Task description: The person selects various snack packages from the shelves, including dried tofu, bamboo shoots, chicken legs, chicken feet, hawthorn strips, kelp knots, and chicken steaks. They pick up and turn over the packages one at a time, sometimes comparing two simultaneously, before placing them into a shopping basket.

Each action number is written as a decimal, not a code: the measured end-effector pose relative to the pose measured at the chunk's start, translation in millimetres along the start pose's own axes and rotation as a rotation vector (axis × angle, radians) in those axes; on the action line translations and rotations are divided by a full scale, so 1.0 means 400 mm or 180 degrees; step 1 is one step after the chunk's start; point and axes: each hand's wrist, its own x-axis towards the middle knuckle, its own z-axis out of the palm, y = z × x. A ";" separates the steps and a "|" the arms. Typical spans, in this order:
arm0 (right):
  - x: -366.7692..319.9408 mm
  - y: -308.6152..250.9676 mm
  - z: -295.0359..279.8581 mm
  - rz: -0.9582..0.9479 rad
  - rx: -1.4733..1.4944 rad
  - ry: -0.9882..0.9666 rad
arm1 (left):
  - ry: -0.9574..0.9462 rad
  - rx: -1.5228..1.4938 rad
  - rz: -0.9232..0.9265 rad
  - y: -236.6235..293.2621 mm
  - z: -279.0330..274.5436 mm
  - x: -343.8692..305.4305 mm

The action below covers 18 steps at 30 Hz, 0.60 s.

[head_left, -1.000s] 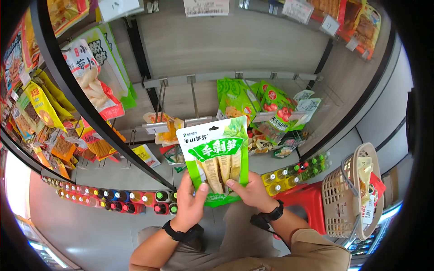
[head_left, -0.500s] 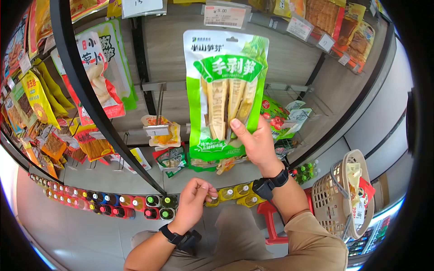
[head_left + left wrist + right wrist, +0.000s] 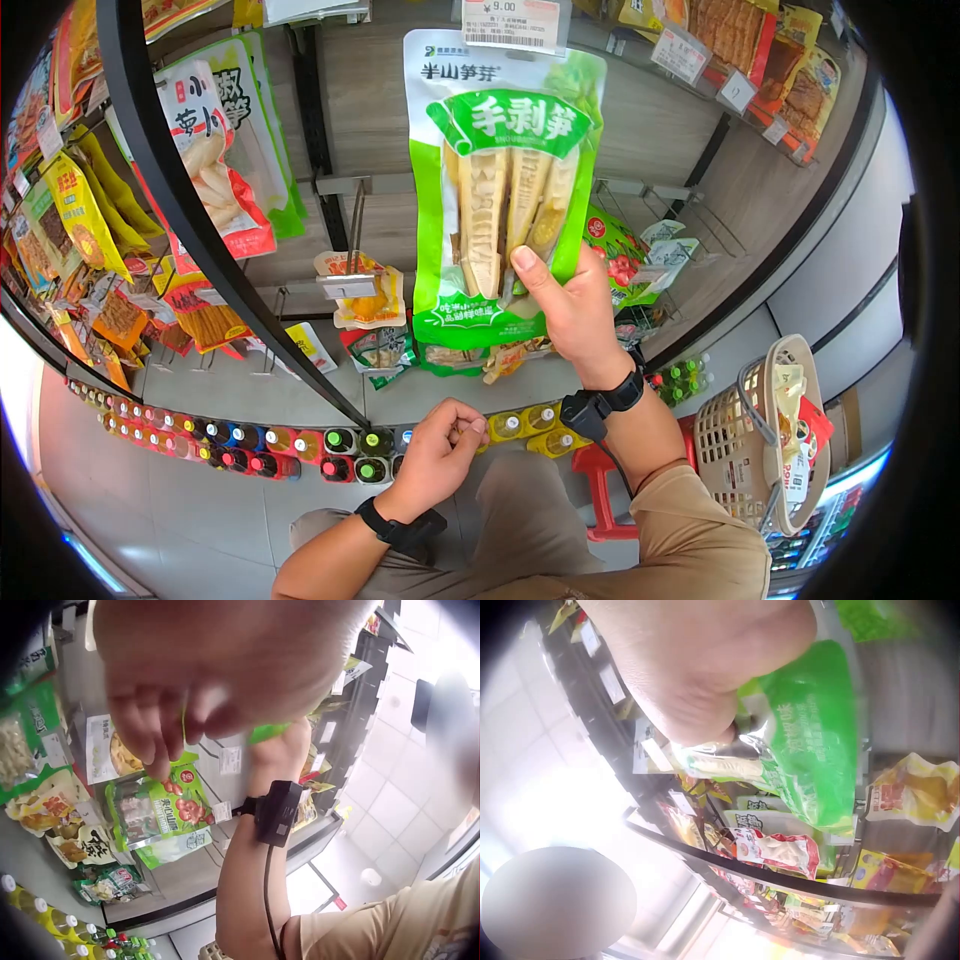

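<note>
A green and white bag of bamboo shoots is held upright in front of the shelf, its top edge at a price tag. My right hand pinches its lower right part, thumb on the front. In the right wrist view the right hand is beside the bag's green side. Below the bag, my left hand is held apart from it with curled fingers and nothing seen in them. The left wrist view shows the left hand close up, its fingers bent.
A black shelf post slants down on the left, beside hanging snack bags. Bottles line the floor edge. A beige basket with packets stands at right near a red stool. Bare metal hooks stick out.
From both hands holding the bag low, the right hand has raised it towards the shelf's price tag. The left hand has let go and now stays below.
</note>
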 end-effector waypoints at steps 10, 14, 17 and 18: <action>0.031 -0.025 0.012 0.0093 0.0079 -0.0040 | -0.0009 0.0136 0.0151 0.013 0.017 -0.002; 0.036 -0.019 0.020 0.0338 0.0531 -0.0047 | -0.0002 0.0271 0.0295 0.016 0.021 -0.001; 0.023 0.013 0.014 0.0430 0.0643 0.0066 | 0.0044 0.0268 0.0362 0.007 0.022 -0.002; 0.015 0.030 0.008 0.0376 0.0589 0.0111 | 0.0051 0.0300 0.0364 0.005 0.020 -0.002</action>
